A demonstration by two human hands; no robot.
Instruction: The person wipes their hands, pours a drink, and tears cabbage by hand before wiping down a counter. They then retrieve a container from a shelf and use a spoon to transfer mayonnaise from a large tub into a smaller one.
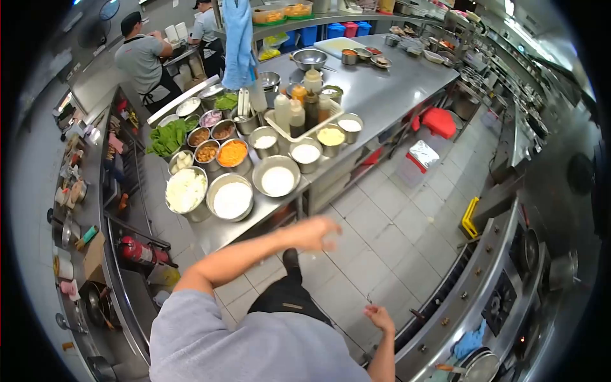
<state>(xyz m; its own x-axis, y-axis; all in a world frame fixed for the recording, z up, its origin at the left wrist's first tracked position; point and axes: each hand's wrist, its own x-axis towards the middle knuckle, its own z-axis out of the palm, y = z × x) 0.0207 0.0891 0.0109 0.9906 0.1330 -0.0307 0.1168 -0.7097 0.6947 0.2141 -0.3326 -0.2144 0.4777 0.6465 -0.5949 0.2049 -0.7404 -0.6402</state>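
My left hand point(312, 233) reaches out over the floor beside the steel prep table point(219, 237). It is blurred, with its fingers apart and nothing visible in it. Nearest to it are a bowl of white food point(278, 181) and another white-filled bowl point(230, 199) at the table's edge. Low on the right, my right hand point(380, 317) hangs over the tiles near the stove front, fingers loosely bent and apart, with no object visible in it. Shredded orange food point(232, 153), leafy greens point(168, 138) and a tray of squeeze bottles point(296, 121) stand farther in on the table.
A stove point(503, 299) with a blue cloth point(470, 340) and a pan point(482, 367) runs along the right. A yellow object point(470, 217) stands by it. A covered container point(417, 162) is on the floor. Two people point(143, 60) work at the back left. A fire extinguisher point(137, 250) is left.
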